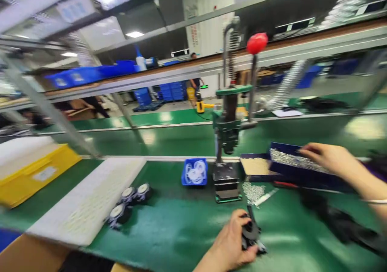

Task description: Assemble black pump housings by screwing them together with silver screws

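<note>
My left hand [232, 237] is closed around a small black part [251, 233] resting on the green bench, low in the middle. My right hand [328, 157] reaches out to the right over a dark blue tray [302, 169] full of small silvery pieces; its fingers curl down at the tray, and motion blur hides whether they pinch anything. A green hand press [228, 131] with a red knob [256, 43] stands between the two hands, further back.
A small blue bin [195, 172] of white rings sits left of the press. Three black-and-white wheels [130, 203] lie beside a white perforated tray [87, 201]. A yellow bin [33, 173] is at far left. Black parts [341, 223] lie at the right. A person stands far back.
</note>
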A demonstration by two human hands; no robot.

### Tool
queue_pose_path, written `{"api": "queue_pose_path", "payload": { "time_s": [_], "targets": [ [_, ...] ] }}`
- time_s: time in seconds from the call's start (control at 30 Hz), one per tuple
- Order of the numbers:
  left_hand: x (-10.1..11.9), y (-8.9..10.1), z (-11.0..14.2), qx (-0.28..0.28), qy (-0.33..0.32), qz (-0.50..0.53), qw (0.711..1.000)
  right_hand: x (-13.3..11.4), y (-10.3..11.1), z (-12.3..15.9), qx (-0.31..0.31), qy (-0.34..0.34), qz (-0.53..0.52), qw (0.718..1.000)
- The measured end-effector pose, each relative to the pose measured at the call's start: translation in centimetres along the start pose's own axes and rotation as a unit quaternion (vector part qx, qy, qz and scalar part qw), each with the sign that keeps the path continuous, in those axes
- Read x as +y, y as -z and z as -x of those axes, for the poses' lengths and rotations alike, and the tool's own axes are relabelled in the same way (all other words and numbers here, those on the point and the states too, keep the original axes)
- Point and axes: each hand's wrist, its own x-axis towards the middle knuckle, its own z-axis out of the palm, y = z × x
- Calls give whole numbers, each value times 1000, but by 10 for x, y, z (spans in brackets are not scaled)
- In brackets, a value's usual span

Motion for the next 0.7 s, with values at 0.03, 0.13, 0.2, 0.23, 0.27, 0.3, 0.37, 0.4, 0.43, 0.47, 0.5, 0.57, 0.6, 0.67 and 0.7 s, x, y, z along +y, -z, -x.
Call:
{"api": "queue_pose_path", "payload": {
  "time_s": [0.03, 0.13, 0.2, 0.23, 0.27, 0.3, 0.37, 0.4, 0.43, 0.47, 0.5, 0.57, 0.6, 0.67, 0.7],
  "targets": [
    [1, 3, 0, 6, -4, -3, 1000, 3, 12, 7, -41, -2, 5, 999],
    [5, 14, 0, 19, -33, -11, 999, -5, 22, 33, -143, 14, -33, 989],
    [11, 20, -1, 52, -51, -19, 997, -21, 12, 56, -189, 25, -93, 977],
    [15, 22, -2, 79, -53, -22, 995, -29, 5, 68, -212, 28, -143, 966],
    [21, 25, -4, 112, -50, -19, 992, -37, -2, 81, -231, 30, -190, 954],
    [29, 27, -8, 146, -43, -10, 988, -44, -8, 93, -249, 30, -234, 939],
    [47, 32, -17, 198, -19, 27, 980, -56, -20, 116, -276, 22, -292, 915],
    [56, 34, -23, 210, -6, 48, 976, -59, -25, 125, -288, 15, -312, 905],
    [64, 37, -28, 214, 6, 67, 975, -62, -31, 133, -298, 6, -331, 895],
    [72, 39, -34, 210, 15, 82, 974, -65, -36, 140, -306, -5, -350, 886],
    [78, 40, -38, 205, 21, 91, 974, -66, -41, 146, -313, -17, -370, 875],
    [86, 42, -44, 200, 27, 99, 974, -69, -50, 154, -325, -42, -413, 850],
    [87, 43, -45, 202, 28, 100, 974, -70, -54, 158, -329, -54, -434, 837],
    [87, 43, -46, 211, 33, 103, 971, -72, -61, 164, -332, -78, -473, 812],
    [86, 43, -45, 216, 38, 107, 970, -73, -63, 166, -331, -91, -489, 802]
  ]
}}
